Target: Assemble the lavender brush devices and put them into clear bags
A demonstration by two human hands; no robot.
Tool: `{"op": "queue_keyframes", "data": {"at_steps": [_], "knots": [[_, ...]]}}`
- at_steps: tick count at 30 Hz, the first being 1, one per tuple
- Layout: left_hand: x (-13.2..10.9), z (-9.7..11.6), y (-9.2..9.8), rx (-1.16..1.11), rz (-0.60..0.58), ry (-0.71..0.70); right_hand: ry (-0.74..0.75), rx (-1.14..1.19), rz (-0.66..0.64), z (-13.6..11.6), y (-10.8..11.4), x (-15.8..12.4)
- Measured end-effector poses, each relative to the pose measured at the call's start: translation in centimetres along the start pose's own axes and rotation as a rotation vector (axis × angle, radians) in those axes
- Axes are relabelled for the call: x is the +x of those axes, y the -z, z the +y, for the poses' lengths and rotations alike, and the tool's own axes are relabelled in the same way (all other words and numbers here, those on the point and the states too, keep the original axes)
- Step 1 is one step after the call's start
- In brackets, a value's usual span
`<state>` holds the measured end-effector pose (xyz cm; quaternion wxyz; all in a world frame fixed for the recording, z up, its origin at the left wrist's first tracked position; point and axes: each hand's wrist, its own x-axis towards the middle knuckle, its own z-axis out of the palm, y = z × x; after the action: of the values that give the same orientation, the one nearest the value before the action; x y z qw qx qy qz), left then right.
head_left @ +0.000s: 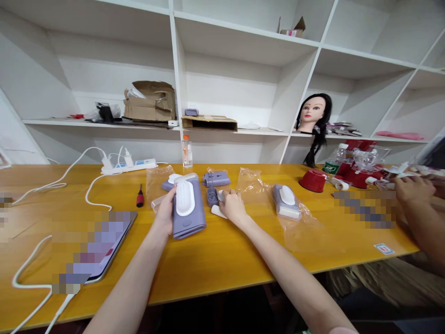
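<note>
My left hand (166,214) grips the left side of a purple device with a white oval top (188,206), which rests on the yellow table (222,260). My right hand (232,205) lies just right of it, its fingers closed over small purple and white parts (212,197), with a flat white piece (218,211) under the palm. A purple block-shaped part (216,179) sits behind the hands. Another purple and white device (285,201) lies in a clear plastic bag to the right.
A red-handled screwdriver (140,196), a power strip (128,166) with white cables and a tablet (100,246) lie at the left. A small bottle (187,151) stands at the back. Another person's hand (413,190) works at the far right beside red parts (313,180). A mannequin head (314,116) stands on the shelf.
</note>
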<state>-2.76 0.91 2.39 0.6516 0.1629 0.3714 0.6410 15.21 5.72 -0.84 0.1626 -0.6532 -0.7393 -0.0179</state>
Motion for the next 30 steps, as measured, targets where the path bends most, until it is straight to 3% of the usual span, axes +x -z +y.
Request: {"op": "queue_keyframes", "data": {"at_steps": [6, 10, 14, 19, 22, 26, 30], "knots": [[0.0, -0.2, 0.0, -0.004, -0.004, 0.003, 0.047, 0.073, -0.021, -1.9, -1.1, -0.3], [-0.1, -0.1, 0.0, -0.008, -0.028, -0.05, 0.065, 0.103, -0.056, -1.7, -0.5, -0.2], [-0.7, 0.3, -0.1, -0.032, -0.056, -0.078, 0.001, 0.058, -0.114, 0.9, 2.0, 0.2], [-1.6, -0.3, -0.6, -0.048, -0.204, 0.052, -0.278, -0.125, -0.134, 5.8, 4.6, 0.5], [-2.0, -1.7, -1.3, -0.013, -0.221, 0.2, -0.371, -0.19, -0.116, 7.7, 4.3, 0.2], [-2.5, -4.2, -2.1, 0.111, -0.327, 0.391, -0.373, -0.203, -0.062, 8.9, 3.0, -0.1], [-2.5, -6.5, -2.5, 0.224, -0.479, 0.332, -0.347, -0.191, 0.018, 9.4, 2.7, 0.0]]}}
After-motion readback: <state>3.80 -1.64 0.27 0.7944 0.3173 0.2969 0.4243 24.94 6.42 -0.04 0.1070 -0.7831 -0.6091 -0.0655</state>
